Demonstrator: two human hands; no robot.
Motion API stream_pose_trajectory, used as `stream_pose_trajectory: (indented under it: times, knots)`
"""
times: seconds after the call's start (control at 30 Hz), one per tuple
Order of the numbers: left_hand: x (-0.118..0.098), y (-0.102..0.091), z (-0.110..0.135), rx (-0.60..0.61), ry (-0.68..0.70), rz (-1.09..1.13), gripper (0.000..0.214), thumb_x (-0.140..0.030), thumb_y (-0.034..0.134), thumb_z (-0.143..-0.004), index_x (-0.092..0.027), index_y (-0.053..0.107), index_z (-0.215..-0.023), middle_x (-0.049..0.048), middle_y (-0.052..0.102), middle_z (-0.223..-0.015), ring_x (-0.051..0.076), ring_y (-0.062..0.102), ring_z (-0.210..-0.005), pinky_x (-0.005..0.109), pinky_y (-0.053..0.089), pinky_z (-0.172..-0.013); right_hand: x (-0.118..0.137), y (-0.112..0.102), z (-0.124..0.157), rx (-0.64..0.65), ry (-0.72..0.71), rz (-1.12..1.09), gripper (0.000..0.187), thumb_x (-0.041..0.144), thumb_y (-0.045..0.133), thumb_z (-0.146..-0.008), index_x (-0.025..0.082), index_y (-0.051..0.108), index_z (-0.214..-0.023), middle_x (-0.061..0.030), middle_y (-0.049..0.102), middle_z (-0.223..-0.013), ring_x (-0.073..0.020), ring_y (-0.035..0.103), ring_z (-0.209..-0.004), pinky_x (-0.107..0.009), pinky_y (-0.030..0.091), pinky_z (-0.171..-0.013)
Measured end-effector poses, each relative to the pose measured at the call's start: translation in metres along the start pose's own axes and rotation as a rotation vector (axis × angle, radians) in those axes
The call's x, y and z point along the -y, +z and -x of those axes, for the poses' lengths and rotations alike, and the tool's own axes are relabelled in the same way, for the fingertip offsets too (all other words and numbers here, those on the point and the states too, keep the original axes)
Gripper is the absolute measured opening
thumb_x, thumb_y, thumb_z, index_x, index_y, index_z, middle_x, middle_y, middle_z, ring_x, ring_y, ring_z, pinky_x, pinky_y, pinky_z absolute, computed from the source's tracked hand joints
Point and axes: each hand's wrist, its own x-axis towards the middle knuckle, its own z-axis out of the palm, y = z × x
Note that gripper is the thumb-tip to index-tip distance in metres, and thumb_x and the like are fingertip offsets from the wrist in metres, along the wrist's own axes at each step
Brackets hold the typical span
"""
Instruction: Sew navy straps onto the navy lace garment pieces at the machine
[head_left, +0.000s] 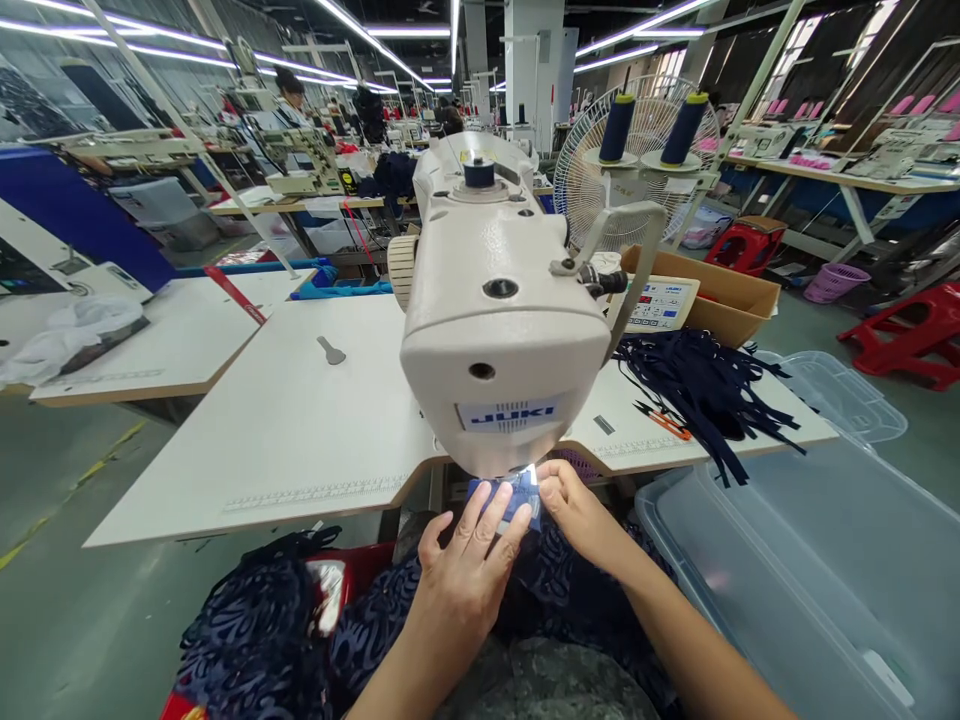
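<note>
Beneath the head of a white sewing machine (pixel 502 325), a small piece of blue fabric (pixel 526 488) lies at the needle area, lit by the machine's lamp. My left hand (pixel 465 565) rests flat on this fabric with fingers spread. At the right edge of the piece, my right hand (pixel 585 512) has thumb and forefinger pinched on the fabric. The machine head hides the needle and presser foot. Dark navy patterned fabric (pixel 555 570) hangs below both hands over my lap, and more of the patterned cloth (pixel 251 625) is heaped at the lower left.
Navy strips (pixel 697 385) lie on the white table (pixel 337 420) at right, beside orange-handled thread snips (pixel 667 422) and a cardboard box (pixel 720 300). A grey metal piece (pixel 330 350) lies at left. A clear plastic bin (pixel 817 560) stands at right. Thread cones (pixel 619 130) rise behind.
</note>
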Motion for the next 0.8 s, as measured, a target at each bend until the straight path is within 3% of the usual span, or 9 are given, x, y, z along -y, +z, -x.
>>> stream_pose_trajectory:
  times: [0.1, 0.2, 0.33, 0.5, 0.63, 0.8]
  knots:
    - [0.000, 0.000, -0.001, -0.020, 0.000, -0.003, 0.037, -0.019, 0.056, -0.090, -0.026, 0.058, -0.126, 0.0065, 0.061, -0.130, 0.024, 0.058, -0.118, 0.041, 0.025, -0.099, 0.003, 0.002, 0.001, -0.036, 0.009, -0.096, 0.023, 0.046, 0.047, -0.094, 0.023, 0.045, -0.095, 0.0084, 0.043, -0.060, -0.0119, 0.044, -0.055, -0.024, 0.037, -0.055]
    - [-0.001, -0.001, -0.003, -0.013, -0.002, -0.004, 0.034, -0.021, 0.056, -0.090, -0.025, 0.059, -0.124, 0.0069, 0.062, -0.130, 0.024, 0.057, -0.118, 0.041, 0.025, -0.099, 0.011, -0.001, 0.004, -0.082, -0.073, -0.075, 0.016, 0.036, 0.055, -0.091, 0.024, 0.049, -0.099, 0.0051, 0.054, -0.073, -0.0123, 0.054, -0.066, -0.024, 0.044, -0.064]
    - [-0.002, -0.002, -0.003, 0.003, 0.004, -0.007, 0.034, -0.024, 0.056, -0.091, -0.026, 0.059, -0.124, 0.0074, 0.061, -0.130, 0.025, 0.056, -0.120, 0.042, 0.024, -0.102, 0.021, -0.008, 0.012, -0.093, -0.257, 0.264, 0.021, 0.026, 0.049, -0.095, 0.027, 0.059, -0.113, -0.0019, 0.063, -0.105, -0.0165, 0.059, -0.099, -0.029, 0.045, -0.088]
    - [0.000, -0.003, -0.002, -0.024, 0.036, -0.045, 0.035, -0.022, 0.056, -0.091, -0.026, 0.059, -0.125, 0.0084, 0.061, -0.130, 0.023, 0.056, -0.120, 0.041, 0.021, -0.105, 0.024, -0.012, 0.014, -0.071, -0.377, 0.658, 0.032, 0.029, 0.042, -0.098, 0.028, 0.056, -0.127, -0.0057, 0.064, -0.105, -0.0198, 0.061, -0.095, -0.033, 0.048, -0.084]
    - [0.003, -0.004, -0.001, -0.021, 0.063, -0.063, 0.036, -0.018, 0.055, -0.091, -0.027, 0.059, -0.125, 0.0080, 0.061, -0.130, 0.022, 0.057, -0.119, 0.040, 0.020, -0.105, 0.031, -0.013, 0.012, -0.045, -0.364, 0.817, 0.035, 0.031, 0.040, -0.099, 0.028, 0.055, -0.130, -0.0072, 0.066, -0.106, -0.0223, 0.062, -0.095, -0.035, 0.050, -0.080]
    - [0.002, -0.004, -0.001, -0.038, 0.057, -0.087, 0.035, -0.018, 0.054, -0.091, -0.025, 0.059, -0.125, 0.0068, 0.062, -0.129, 0.021, 0.059, -0.116, 0.039, 0.021, -0.104, 0.034, -0.011, 0.010, -0.017, -0.314, 0.694, 0.033, 0.031, 0.039, -0.099, 0.028, 0.056, -0.128, -0.0057, 0.066, -0.099, -0.0205, 0.062, -0.091, -0.034, 0.050, -0.080]
